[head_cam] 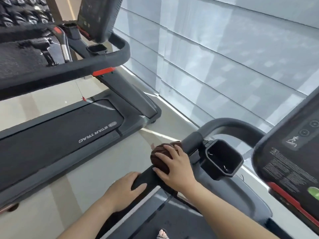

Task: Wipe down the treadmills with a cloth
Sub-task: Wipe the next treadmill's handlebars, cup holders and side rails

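Observation:
I stand on a dark treadmill whose padded left handrail (191, 144) curves up toward the console (293, 152) at the right. A dark brown ribbed cloth (159, 156) is wrapped around that handrail, and my right hand (176, 166) presses on it with fingers spread over the cloth. My left hand (126, 188) grips the near end of the same handrail (143, 180), just below the cloth. A second treadmill (57, 135), marked STAR TRAC, stands to the left.
A cup holder (222, 157) sits right of the cloth. A frosted window wall (224, 57) runs along the front. The neighbouring treadmill's handrail (69, 71) and console (98, 16) fill the upper left, a dumbbell rack (22, 11) behind. My sandalled foot (163, 234) shows at the bottom.

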`<state>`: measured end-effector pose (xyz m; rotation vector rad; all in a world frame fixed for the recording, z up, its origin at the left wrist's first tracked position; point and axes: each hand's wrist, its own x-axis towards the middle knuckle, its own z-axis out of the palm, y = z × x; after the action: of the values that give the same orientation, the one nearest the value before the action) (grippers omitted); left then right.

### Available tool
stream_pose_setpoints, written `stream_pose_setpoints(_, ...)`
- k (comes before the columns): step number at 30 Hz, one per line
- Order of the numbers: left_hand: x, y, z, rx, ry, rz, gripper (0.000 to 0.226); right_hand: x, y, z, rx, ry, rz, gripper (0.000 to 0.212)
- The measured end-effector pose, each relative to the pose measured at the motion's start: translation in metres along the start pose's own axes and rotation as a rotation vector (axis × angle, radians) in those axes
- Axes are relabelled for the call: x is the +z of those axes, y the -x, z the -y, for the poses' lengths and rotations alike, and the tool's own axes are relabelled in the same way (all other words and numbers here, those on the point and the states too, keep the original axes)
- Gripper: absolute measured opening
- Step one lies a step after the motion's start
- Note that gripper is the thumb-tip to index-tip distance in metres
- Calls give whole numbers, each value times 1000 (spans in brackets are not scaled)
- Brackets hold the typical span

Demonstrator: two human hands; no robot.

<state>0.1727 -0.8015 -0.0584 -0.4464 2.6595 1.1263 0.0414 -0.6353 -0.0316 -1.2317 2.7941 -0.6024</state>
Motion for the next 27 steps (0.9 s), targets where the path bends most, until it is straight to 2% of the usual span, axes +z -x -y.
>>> stream_pose_setpoints(6,5,11,-5,-72,-131,-136,47,3,-12,-4,12,-82,-73,37)
stream_pose_setpoints(10,11,22,-4,-133,-161,-247,49,6,-10,-8,-206,-84,-28,36)
stream_pose_setpoints(15,11,33,0,-193,-155,-260,56,-4,-27,-14,-79,-155,-61,35)
stream_pose_setpoints(21,13,31,-5,-180,-188,-304,49,12,-2,-1,-263,-183,-116,35)
stream_pose_setpoints(27,5,40,4,-167,-113,-221,47,13,-4,6,-129,-237,-188,32)
